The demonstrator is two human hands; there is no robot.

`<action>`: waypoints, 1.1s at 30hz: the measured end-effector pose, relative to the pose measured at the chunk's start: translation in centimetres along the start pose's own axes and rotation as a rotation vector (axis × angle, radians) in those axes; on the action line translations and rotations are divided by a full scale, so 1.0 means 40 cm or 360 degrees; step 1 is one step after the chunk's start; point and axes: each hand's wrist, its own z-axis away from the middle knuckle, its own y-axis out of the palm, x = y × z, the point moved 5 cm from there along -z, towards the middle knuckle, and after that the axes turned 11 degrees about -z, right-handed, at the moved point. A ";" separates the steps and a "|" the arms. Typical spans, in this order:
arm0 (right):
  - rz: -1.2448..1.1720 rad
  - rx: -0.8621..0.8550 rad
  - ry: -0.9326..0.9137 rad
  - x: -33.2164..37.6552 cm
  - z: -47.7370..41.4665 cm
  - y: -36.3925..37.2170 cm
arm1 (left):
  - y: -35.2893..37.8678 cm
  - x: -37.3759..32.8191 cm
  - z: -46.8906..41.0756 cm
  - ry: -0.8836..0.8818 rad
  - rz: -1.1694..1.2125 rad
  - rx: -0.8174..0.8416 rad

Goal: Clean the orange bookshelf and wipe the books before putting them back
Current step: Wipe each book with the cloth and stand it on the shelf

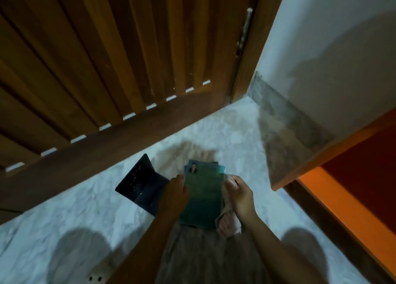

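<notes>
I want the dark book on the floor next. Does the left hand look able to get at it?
Probably yes: the dark blue book lies uncovered right beside the left hand, nothing between them, though that hand grips the teal book.

Bare forearms (150, 240) from lower frame edge up to left hand (174, 194) and right hand (240, 194). Loose grey-brown garment of soft, faintly textured fabric (203, 260) across the lap.
</notes>
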 end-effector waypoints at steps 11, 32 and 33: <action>0.0044 -0.0007 0.0210 -0.121 -0.054 0.031 | 0.123 0.059 -0.073 -0.0034 0.0018 0.0142; -0.0380 -0.0087 0.0371 0.006 -0.045 0.020 | -0.012 -0.012 -0.003 -0.0010 0.1055 -0.0018; -0.0422 -0.0069 0.0315 0.045 -0.041 0.010 | -0.046 -0.031 0.014 0.0030 0.1206 -0.0042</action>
